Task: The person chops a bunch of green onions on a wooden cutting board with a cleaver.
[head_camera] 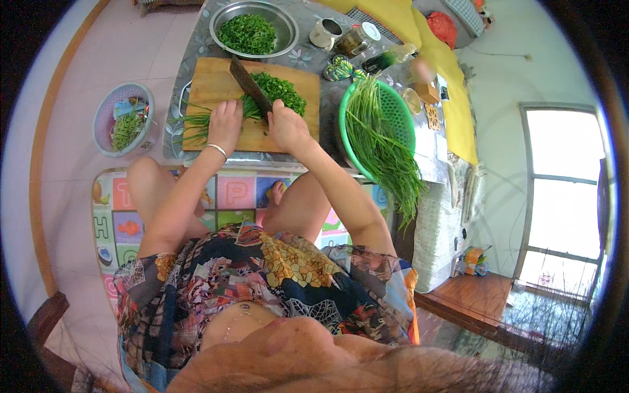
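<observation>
A wooden cutting board [206,78] lies on the low table before me. My right hand [287,126] grips the handle of a dark-bladed cleaver [249,86], whose blade slants up and left across the board. My left hand [226,128] presses down on a bunch of long green chives [196,123] left of the blade; their ends stick out past the board's left edge. Chopped greens [280,92] are heaped right of the blade. Behind the board, a steel bowl [290,34] holds more chopped greens. A green plastic basket [404,110] at the right holds long uncut stalks hanging over its rim.
On the floor at the left stands a plastic bin [100,120] with trimmings. Along the table's back right are a metal mug [322,37], a lidded jar [354,42], a dark bottle [385,59] and a butterfly-shaped object [339,69]. A letter mat [233,191] lies beneath my legs.
</observation>
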A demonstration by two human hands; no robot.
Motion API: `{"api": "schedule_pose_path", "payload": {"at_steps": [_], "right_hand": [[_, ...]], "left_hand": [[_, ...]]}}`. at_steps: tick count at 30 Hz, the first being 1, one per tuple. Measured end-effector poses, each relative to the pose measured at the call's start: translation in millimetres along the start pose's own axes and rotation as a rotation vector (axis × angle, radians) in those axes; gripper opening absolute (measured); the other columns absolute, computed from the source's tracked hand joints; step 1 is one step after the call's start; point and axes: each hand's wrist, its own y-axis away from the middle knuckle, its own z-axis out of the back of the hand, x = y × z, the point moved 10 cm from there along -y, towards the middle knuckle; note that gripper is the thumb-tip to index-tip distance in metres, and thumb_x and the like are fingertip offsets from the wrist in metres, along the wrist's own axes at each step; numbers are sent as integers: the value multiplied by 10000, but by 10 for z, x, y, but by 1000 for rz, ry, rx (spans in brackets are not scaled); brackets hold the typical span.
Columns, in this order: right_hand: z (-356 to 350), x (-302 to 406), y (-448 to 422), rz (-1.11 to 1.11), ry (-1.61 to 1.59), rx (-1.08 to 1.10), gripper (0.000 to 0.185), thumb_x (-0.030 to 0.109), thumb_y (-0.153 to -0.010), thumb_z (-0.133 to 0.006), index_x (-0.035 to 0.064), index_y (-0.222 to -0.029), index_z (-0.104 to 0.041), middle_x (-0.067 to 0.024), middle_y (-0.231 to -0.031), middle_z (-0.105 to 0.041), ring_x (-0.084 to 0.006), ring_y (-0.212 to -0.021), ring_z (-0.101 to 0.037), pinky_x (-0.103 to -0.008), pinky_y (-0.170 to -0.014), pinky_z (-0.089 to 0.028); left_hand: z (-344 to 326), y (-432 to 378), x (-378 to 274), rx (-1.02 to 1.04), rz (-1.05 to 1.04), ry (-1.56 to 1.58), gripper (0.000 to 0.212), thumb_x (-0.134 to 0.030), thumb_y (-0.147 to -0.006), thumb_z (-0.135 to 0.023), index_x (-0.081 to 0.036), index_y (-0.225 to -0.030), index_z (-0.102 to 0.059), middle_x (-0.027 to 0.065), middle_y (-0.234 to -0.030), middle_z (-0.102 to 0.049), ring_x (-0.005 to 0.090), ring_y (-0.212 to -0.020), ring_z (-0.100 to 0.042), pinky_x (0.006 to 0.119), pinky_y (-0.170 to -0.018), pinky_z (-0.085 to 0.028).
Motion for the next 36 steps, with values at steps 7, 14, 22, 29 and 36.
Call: {"api": "schedule_pose_path", "payload": {"at_steps": [7,14,22,29,36], "right_hand": [[13,29,-170,45,-8,-61,203,181,-924,-484,-21,-943,-473,-234,-758,-660,-406,-719,-662,-481,-630,-538],[-105,-115,-132,27,-25,-14,205,180,-917,-495,-22,-949,-483,-241,-789,-655,-407,-743,-656,-487,-649,-531],[33,-33,-228,40,-50,3,231,212,-931,-487,-13,-978,-459,-249,-801,-645,-439,-738,-635,-526,-664,-511],[298,-71,27,44,-30,-46,235,214,-936,-479,-10,-994,-440,-260,-760,-635,-451,-729,-627,-539,-661,-500],[284,-103,198,9,-40,19,237,221,-947,-467,-12,-978,-441,-282,-770,-626,-468,-746,-612,-549,-682,-480]], "left_hand": [[-104,-90,104,26,26,56,256,-70,-808,-536,5,-1047,-592,133,-1040,-519,304,-994,-502,393,-849,-445],[-78,-84,126,-1,13,45,189,-84,-817,-536,-40,-985,-609,97,-983,-528,283,-947,-516,388,-812,-462],[-30,-128,176,36,59,80,329,-87,-761,-622,-28,-1083,-589,119,-986,-530,298,-962,-523,412,-792,-476],[24,-172,279,197,166,289,579,-221,-681,-805,-11,-1161,-558,182,-1072,-578,378,-1010,-539,425,-883,-453],[139,-138,196,70,116,365,588,-290,-694,-792,-30,-1169,-563,169,-1084,-588,371,-997,-552,428,-886,-456]]}}
